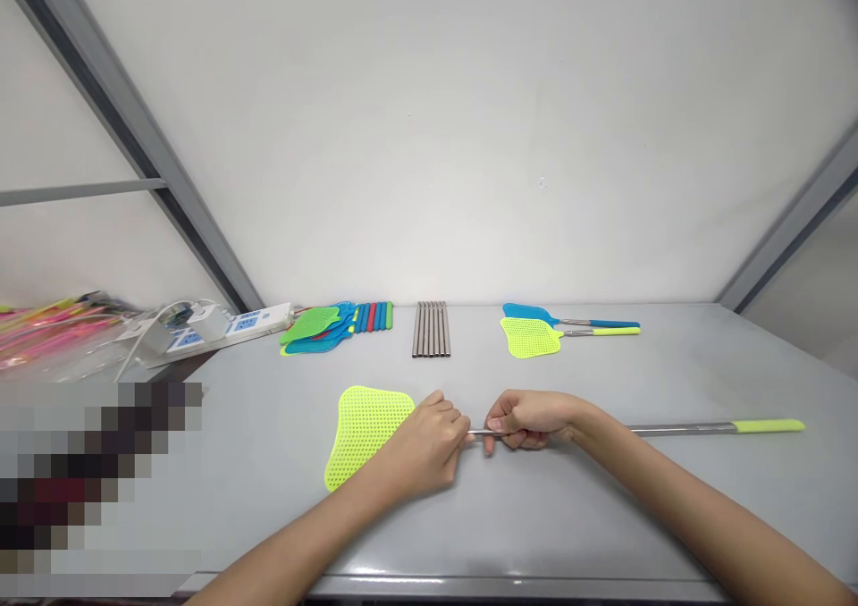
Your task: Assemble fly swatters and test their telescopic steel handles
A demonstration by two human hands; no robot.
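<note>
A yellow-green fly swatter [370,427] with a long telescopic metal rod lies across the front of the grey table, its perforated head to the left and its yellow-green grip [769,426] to the right. My left hand [433,441] is closed around the swatter where the head joins the rod, hiding that joint. Just to the right, my right hand [529,418] pinches the thin metal rod between thumb and fingers. A short bit of bare rod shows between the two hands. Further right, my forearm covers part of the rod.
Behind lie several metal tubes [432,329] in a row. To their left are stacked swatter heads [312,329] and coloured grips [373,316]. Two swatters, blue [526,312] and yellow-green [531,337], rest back right. A power strip [248,324] and bagged pink items [60,338] sit left.
</note>
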